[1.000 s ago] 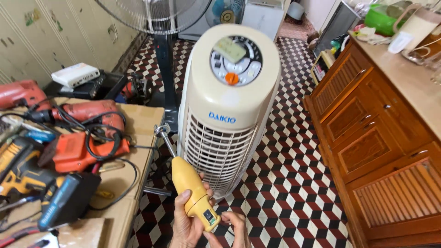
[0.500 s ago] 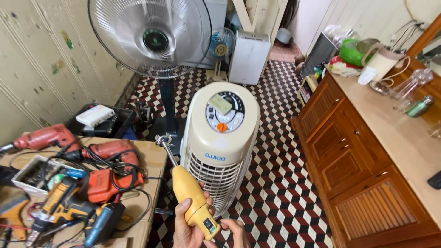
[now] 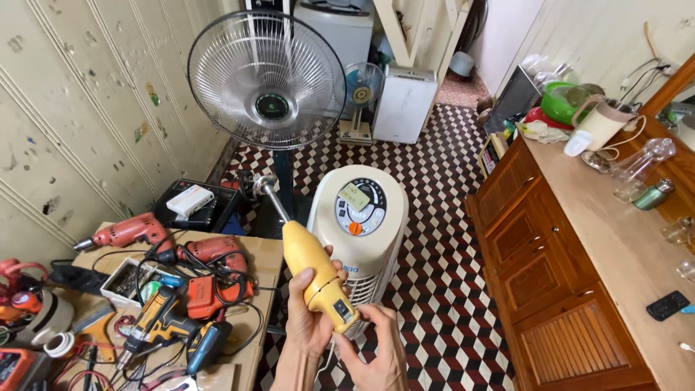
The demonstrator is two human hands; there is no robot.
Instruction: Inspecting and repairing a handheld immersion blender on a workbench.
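The left hand (image 3: 308, 318) is wrapped around a yellow hand blender (image 3: 313, 271), held up with its metal shaft slanting up-left; the right hand (image 3: 376, 355) pinches its lower end. Just behind stands a cream tower fan (image 3: 362, 224), a pedestal fan (image 3: 266, 80) beyond. Drills (image 3: 181, 250) crowd the worktop (image 3: 260, 253) at left; checkered floor (image 3: 434, 253) lies open toward the wooden cabinet (image 3: 550, 275).

Yellow hand blender (image 3: 313, 269), held off the worktop in front of the cream tower fan. Tapered plastic body, dark switch panel at the wide lower end. Metal shaft tilted up-left, ending in a small head.
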